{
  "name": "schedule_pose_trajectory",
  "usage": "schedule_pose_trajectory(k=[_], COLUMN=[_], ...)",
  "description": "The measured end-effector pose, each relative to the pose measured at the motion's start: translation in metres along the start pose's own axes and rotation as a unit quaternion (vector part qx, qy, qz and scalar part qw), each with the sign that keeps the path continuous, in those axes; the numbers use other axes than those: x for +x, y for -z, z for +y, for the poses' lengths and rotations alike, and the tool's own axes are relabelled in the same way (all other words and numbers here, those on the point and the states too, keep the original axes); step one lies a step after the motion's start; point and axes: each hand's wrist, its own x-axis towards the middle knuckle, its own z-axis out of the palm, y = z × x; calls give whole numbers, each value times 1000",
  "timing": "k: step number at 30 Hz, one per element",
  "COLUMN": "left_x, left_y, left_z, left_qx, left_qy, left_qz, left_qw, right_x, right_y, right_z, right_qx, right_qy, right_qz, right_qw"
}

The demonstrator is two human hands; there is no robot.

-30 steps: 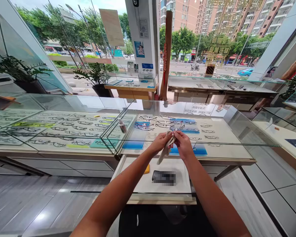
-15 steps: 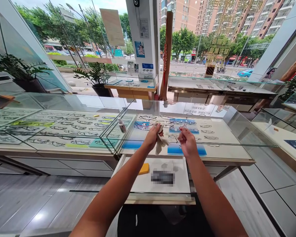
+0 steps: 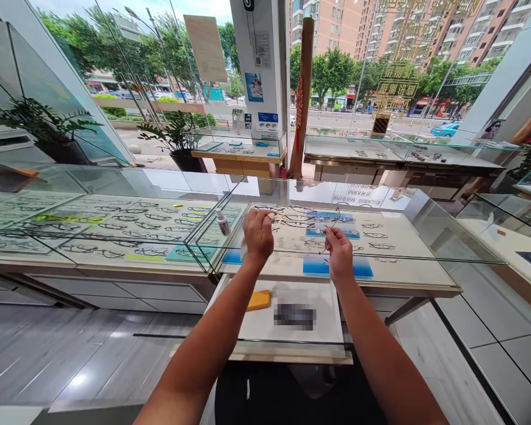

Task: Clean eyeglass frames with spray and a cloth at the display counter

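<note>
My left hand (image 3: 259, 237) is closed, its back toward me, over the glass counter. A beige cloth (image 3: 243, 248) shows only in small bits at its edges; most of it is hidden behind the fingers. To its right, my right hand (image 3: 340, 251) pinches a thin-framed pair of glasses (image 3: 325, 233), partly covered by the fingertips. Between and beyond the hands, several pairs of glasses lie inside the display case, some on blue panels (image 3: 334, 233). A small white spray bottle (image 3: 223, 223) stands left of my left hand.
An open drawer (image 3: 323, 330) juts out below my hands with a yellow-orange case (image 3: 259, 300) and a blurred dark item (image 3: 295, 316) in it. Glass display cases (image 3: 115, 230) run to the left, with another (image 3: 517, 236) at the right. Potted plants (image 3: 181, 139) stand by the window.
My left hand has moved left, away from the glasses, carrying the cloth and turning its back toward me. My right hand still holds the glasses in nearly the same place.
</note>
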Motion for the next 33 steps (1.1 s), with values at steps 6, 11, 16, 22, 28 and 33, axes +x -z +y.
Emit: schedule_pose_trajectory(k=[6, 11, 16, 22, 28, 33], left_x=[-11, -38, -49, -49, -44, -34], left_y=[-20, -45, -50, -46, -39, -21], left_z=[-24, -32, -35, -33, -18, 21], left_qx=[49, 39, 39, 71, 44, 2], left_qy=[-37, -77, -105, -77, -80, -122], left_qz=[-183, -307, -314, -289, -218, -118], left_qw=[981, 948, 943, 952, 972, 986], right_x=[-3, -5, -4, -13, -17, 4], right_y=[-3, -6, -6, -4, 13, 26], right_z=[-1, 0, 0, -8, -41, -106], right_qx=[-37, -44, -51, -74, -169, -336], right_qy=[13, 23, 36, 48, 63, 148], right_qz=[-8, -7, -19, -40, -125, -224], right_qw=[999, 999, 998, 995, 976, 903])
